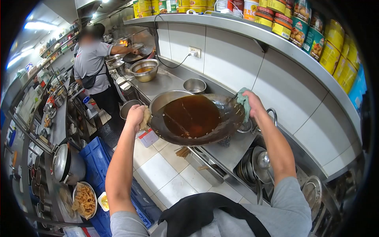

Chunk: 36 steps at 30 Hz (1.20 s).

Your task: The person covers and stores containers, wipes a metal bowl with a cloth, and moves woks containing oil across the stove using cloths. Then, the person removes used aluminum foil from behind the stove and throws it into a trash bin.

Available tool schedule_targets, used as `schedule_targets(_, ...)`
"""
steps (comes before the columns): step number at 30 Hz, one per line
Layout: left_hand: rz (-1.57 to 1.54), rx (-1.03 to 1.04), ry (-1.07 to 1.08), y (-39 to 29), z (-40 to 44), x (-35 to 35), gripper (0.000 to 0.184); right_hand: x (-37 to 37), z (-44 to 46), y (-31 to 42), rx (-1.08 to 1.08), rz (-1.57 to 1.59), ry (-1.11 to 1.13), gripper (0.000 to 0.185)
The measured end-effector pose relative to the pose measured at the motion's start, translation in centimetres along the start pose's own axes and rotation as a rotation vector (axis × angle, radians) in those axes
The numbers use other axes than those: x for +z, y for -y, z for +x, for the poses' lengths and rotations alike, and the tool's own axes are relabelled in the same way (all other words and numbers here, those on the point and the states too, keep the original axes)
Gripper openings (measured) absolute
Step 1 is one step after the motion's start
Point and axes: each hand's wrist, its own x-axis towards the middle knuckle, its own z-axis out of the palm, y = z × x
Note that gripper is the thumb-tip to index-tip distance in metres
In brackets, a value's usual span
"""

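Both my hands carry a large dark wok (231,118) by its opposite sides. Brown liquid (191,114) pools inside it, toward the far left part. My left hand (136,115) is closed round the left side with a tan cloth (146,118) in the grip. At the right rim my right hand (254,103) is closed through a green cloth (244,103). The wok is tilted, its far left edge overlapping a wide metal bowl (160,102) on the steel counter. Whether the wok touches that bowl I cannot tell.
A small metal pot (194,85) and a bowl of orange liquid (144,75) stand on the counter. Ahead left, a co-worker (92,63) handles another wok (136,57). A sink with pans (256,166) lies at right. Blue crates (96,158) and fried food (85,199) are at left.
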Motion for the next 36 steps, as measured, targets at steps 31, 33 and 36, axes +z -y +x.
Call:
schedule_targets(31,0.036,-0.014,0.022,0.7,1.2,-0.3,0.019,0.3,0.2,0.9,-0.009,-0.016,-0.003,0.023)
schedule_targets(33,0.005,-0.030,0.019,0.5,1.0,-0.3,0.028,0.5,0.4,1.2,0.005,0.007,0.027,0.023)
schedule_targets(36,-0.002,-0.029,0.023,-0.1,0.9,-0.1,0.023,0.9,0.6,1.7,0.039,0.003,0.020,0.021)
